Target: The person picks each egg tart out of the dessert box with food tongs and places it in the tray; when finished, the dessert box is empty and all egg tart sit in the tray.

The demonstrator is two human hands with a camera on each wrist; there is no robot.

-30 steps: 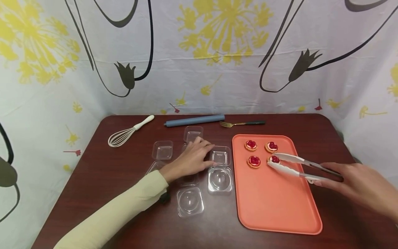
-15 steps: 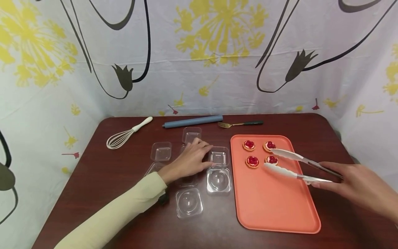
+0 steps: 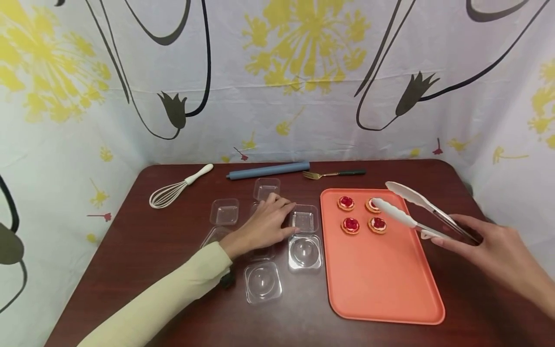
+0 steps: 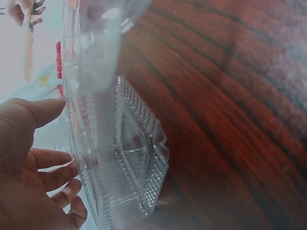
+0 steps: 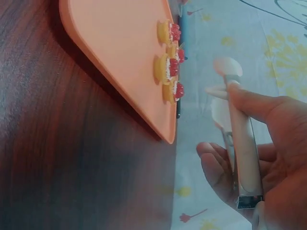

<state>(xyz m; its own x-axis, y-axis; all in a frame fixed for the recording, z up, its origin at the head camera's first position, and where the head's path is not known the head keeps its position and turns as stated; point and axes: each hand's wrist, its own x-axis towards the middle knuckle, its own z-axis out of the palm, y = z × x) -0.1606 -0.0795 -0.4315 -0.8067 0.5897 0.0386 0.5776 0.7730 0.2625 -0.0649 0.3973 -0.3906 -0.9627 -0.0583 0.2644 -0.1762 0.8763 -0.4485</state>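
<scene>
My left hand [image 3: 266, 221] lies beside a clear plastic clamshell container [image 3: 305, 220], thumb and fingertips at its rim. In the left wrist view the container [image 4: 139, 139] has ribbed walls and an empty base. Its domed lid [image 3: 305, 252] is folded back toward me. My right hand [image 3: 494, 246] grips white-tipped metal tongs [image 3: 448, 221], their arms spread with nothing between them. The tips hang above the far part of an orange tray [image 3: 386, 284], one overlapping a tart [image 3: 372, 206] in the head view. Several red-topped tarts [image 3: 350, 225] sit on the tray.
More clear containers [image 3: 224, 212] and a lid [image 3: 262, 283] lie around my left arm, some partly hidden beneath it. Along the back are a white whisk [image 3: 169, 194], a blue rolling pin [image 3: 269, 170] and a gold fork with a dark handle [image 3: 334, 174]. Patterned cloth hangs behind.
The tongs, earlier around the front right tart, have spread, risen and moved back off it. That tart sits on the tray. My left hand keeps its place at the container.
</scene>
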